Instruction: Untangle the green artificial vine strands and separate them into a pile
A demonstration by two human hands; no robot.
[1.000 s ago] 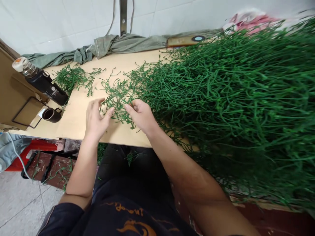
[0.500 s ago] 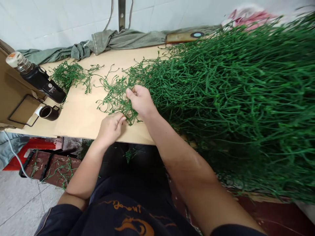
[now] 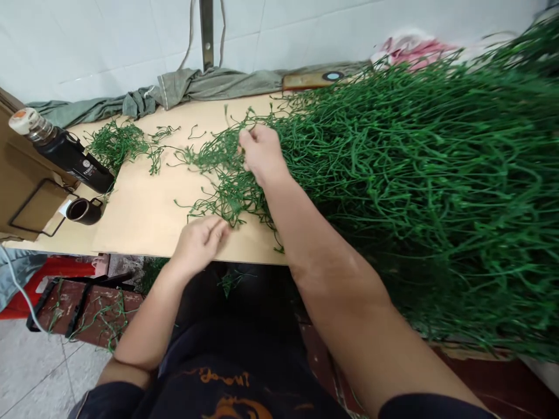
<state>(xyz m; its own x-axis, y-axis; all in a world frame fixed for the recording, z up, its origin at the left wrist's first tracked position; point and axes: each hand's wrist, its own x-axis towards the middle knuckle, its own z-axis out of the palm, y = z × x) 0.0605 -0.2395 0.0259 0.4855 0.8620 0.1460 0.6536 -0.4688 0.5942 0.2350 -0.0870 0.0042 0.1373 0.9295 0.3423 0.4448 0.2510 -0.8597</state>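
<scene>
A large heap of flowering chives [image 3: 393, 157], thin green stems with small bud tips, covers the right side of the board. Its loose ends spread leftward under my hands. My right hand [image 3: 264, 152] is closed in a pinch on some chive stems at the heap's left end, where the tips are smeared by motion. Closer to the board's front edge, my left hand [image 3: 201, 240] has its fingers curled together beside the lowest stems. Whatever lies between those fingers is hidden.
A smaller chive pile [image 3: 117, 142] lies at the left, by a black flask [image 3: 72, 154] and a dark mug [image 3: 85, 210]. Grey-green cloth [image 3: 209, 87] and a wooden block [image 3: 303, 81] line the wall. Stems litter a brown stool [image 3: 98, 308] below.
My right hand has moved up and slightly right, toward the heap. The left hand stays near the front edge, slightly lower in view. The camera view has shifted a little.
</scene>
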